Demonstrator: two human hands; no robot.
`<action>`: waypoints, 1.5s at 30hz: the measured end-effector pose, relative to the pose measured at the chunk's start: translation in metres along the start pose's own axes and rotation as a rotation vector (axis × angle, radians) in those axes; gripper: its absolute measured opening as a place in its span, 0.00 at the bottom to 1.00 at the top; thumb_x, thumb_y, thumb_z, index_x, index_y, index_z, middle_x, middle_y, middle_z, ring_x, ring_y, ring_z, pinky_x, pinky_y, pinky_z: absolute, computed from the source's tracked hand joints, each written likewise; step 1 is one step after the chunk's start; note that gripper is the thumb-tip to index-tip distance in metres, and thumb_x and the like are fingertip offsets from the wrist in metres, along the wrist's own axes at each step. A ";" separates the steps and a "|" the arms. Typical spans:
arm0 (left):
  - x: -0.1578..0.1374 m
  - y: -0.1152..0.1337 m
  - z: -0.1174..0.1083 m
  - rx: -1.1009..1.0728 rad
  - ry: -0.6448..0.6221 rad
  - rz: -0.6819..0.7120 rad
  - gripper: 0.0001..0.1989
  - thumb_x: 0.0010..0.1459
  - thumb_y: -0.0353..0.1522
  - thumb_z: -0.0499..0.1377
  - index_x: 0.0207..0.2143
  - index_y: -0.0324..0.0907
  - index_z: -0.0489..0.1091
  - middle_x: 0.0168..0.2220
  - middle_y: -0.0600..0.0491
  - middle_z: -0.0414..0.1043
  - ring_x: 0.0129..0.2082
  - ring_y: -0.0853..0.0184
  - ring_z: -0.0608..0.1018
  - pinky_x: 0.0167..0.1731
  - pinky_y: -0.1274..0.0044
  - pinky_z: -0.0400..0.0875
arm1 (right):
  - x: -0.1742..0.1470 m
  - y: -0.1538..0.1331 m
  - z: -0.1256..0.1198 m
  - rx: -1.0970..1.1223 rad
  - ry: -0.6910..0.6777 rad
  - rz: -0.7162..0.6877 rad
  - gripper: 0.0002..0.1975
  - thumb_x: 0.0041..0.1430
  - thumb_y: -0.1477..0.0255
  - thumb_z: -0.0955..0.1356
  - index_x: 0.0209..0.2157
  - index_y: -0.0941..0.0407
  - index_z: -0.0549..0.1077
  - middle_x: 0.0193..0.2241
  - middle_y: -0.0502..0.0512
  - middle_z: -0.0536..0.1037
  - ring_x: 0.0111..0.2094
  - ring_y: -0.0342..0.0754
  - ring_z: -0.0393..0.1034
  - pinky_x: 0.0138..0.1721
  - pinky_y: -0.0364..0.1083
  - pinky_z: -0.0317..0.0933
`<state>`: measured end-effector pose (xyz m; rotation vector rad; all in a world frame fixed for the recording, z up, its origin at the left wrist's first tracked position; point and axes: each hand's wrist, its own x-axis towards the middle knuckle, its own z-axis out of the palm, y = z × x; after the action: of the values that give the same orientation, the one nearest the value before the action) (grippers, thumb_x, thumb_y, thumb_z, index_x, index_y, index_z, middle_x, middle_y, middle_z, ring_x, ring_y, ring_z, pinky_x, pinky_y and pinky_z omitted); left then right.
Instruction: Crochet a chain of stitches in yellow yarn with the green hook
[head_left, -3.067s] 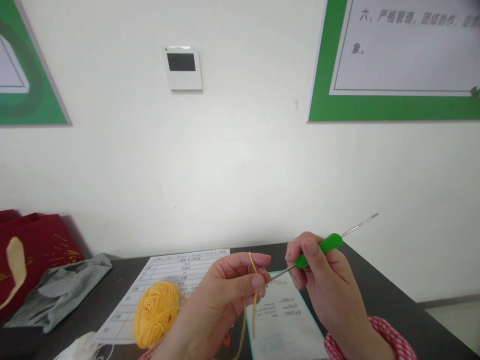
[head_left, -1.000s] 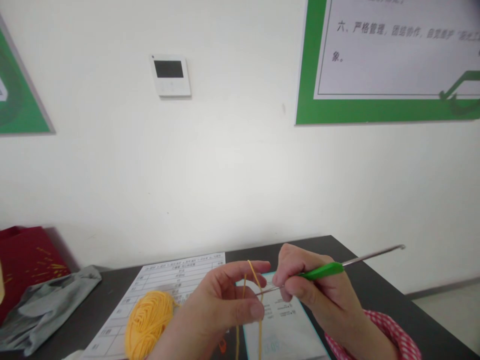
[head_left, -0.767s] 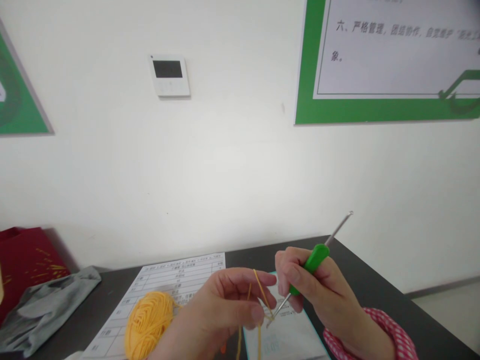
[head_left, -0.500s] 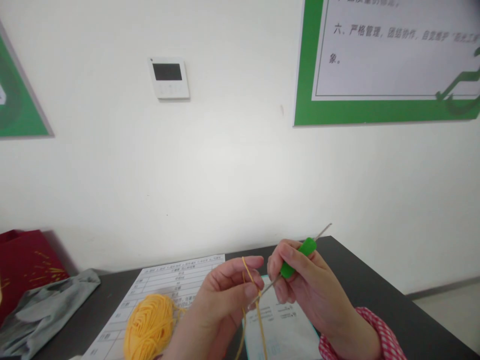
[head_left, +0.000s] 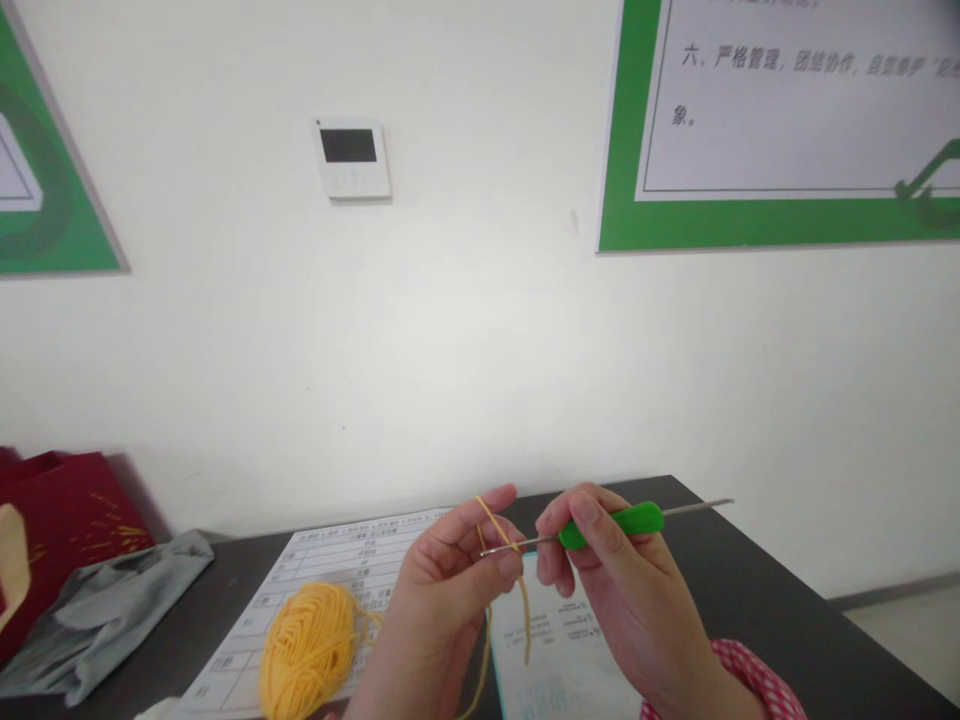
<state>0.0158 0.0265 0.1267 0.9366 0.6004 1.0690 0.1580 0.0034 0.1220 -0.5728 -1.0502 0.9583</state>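
Observation:
My right hand (head_left: 611,560) grips the green handle of a double-ended crochet hook (head_left: 637,522), which lies nearly level. Its left metal tip reaches across to my left hand (head_left: 465,575), touching the yellow yarn (head_left: 495,520) there. The strand loops over my raised left index finger, and my thumb pinches it against the other fingers. One short yarn end hangs below the pinch, and a second strand runs down past the palm. A yellow yarn ball (head_left: 309,650) rests left of my left wrist.
Under the ball lies a printed sheet (head_left: 255,620) on the black table (head_left: 780,610). Below my hands is a pale packet with a teal edge (head_left: 555,670). A grey cloth (head_left: 112,620) and a red bag (head_left: 71,510) sit at the left. A white wall (head_left: 465,350) stands behind.
The crochet hook has turned from a steep slant to almost level, its left tip rising to the yarn by my left index finger. The view has shifted slightly left.

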 end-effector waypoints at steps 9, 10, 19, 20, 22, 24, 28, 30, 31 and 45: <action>0.000 0.006 -0.006 0.076 -0.095 0.000 0.26 0.44 0.31 0.74 0.48 0.51 0.80 0.30 0.57 0.74 0.31 0.72 0.72 0.36 0.78 0.67 | -0.004 -0.005 -0.014 -0.177 -0.015 -0.167 0.15 0.67 0.62 0.67 0.29 0.52 0.80 0.20 0.49 0.74 0.22 0.42 0.65 0.23 0.41 0.57; 0.000 0.006 -0.008 0.108 -0.096 0.001 0.25 0.44 0.31 0.74 0.48 0.52 0.80 0.32 0.56 0.74 0.31 0.72 0.72 0.35 0.79 0.67 | -0.006 -0.007 -0.016 -0.251 -0.043 -0.215 0.14 0.68 0.64 0.67 0.30 0.52 0.80 0.21 0.49 0.74 0.23 0.42 0.66 0.25 0.42 0.58; 0.002 -0.007 -0.014 0.199 -0.132 0.012 0.28 0.43 0.31 0.74 0.50 0.55 0.78 0.34 0.55 0.73 0.27 0.73 0.72 0.27 0.80 0.65 | -0.010 -0.019 -0.016 -0.499 -0.132 -0.263 0.16 0.71 0.66 0.63 0.30 0.52 0.77 0.20 0.48 0.72 0.22 0.42 0.65 0.23 0.42 0.58; 0.003 -0.009 -0.014 0.167 -0.155 0.005 0.28 0.41 0.32 0.75 0.48 0.54 0.79 0.33 0.56 0.73 0.26 0.73 0.72 0.26 0.79 0.65 | -0.009 -0.018 -0.016 -0.420 -0.105 -0.195 0.17 0.70 0.64 0.64 0.29 0.52 0.78 0.20 0.48 0.72 0.21 0.42 0.65 0.22 0.42 0.58; 0.003 -0.008 -0.014 0.115 -0.183 -0.013 0.27 0.40 0.32 0.75 0.46 0.53 0.80 0.30 0.56 0.73 0.27 0.72 0.72 0.28 0.79 0.65 | -0.006 -0.017 -0.018 -0.340 -0.089 -0.134 0.17 0.69 0.61 0.65 0.28 0.52 0.78 0.19 0.48 0.73 0.21 0.42 0.65 0.22 0.41 0.58; 0.000 -0.003 -0.013 0.102 -0.180 -0.054 0.26 0.42 0.30 0.74 0.47 0.53 0.80 0.30 0.55 0.74 0.29 0.72 0.72 0.32 0.78 0.66 | -0.004 -0.017 -0.019 -0.359 -0.127 -0.148 0.15 0.68 0.61 0.67 0.29 0.52 0.79 0.19 0.48 0.73 0.21 0.42 0.65 0.22 0.41 0.59; -0.004 0.010 -0.010 0.068 -0.166 -0.144 0.26 0.42 0.28 0.75 0.47 0.50 0.80 0.33 0.54 0.77 0.33 0.71 0.73 0.36 0.79 0.65 | -0.003 -0.019 -0.022 -0.467 -0.243 -0.304 0.11 0.69 0.65 0.66 0.34 0.50 0.79 0.25 0.49 0.76 0.26 0.43 0.67 0.26 0.42 0.60; -0.004 0.013 -0.010 0.041 -0.168 -0.156 0.26 0.40 0.29 0.76 0.45 0.49 0.81 0.33 0.54 0.77 0.32 0.71 0.73 0.37 0.78 0.65 | -0.004 -0.020 -0.023 -0.508 -0.327 -0.370 0.09 0.69 0.66 0.66 0.37 0.49 0.79 0.27 0.50 0.77 0.28 0.44 0.68 0.28 0.43 0.60; -0.003 0.014 -0.010 0.033 -0.165 -0.155 0.26 0.39 0.30 0.76 0.44 0.49 0.81 0.33 0.54 0.77 0.32 0.71 0.74 0.38 0.78 0.66 | -0.005 -0.020 -0.023 -0.513 -0.354 -0.377 0.09 0.69 0.66 0.66 0.38 0.49 0.79 0.28 0.50 0.77 0.28 0.45 0.68 0.28 0.44 0.60; 0.002 0.016 -0.010 0.029 0.057 -0.017 0.15 0.47 0.35 0.73 0.40 0.45 0.83 0.29 0.56 0.79 0.33 0.73 0.74 0.42 0.80 0.66 | -0.001 -0.012 -0.020 -0.278 -0.266 -0.108 0.21 0.69 0.57 0.64 0.27 0.52 0.80 0.19 0.49 0.72 0.23 0.43 0.64 0.26 0.44 0.57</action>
<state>0.0009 0.0343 0.1357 0.9274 0.6715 1.0764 0.1805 -0.0023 0.1224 -0.6203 -1.4533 0.8127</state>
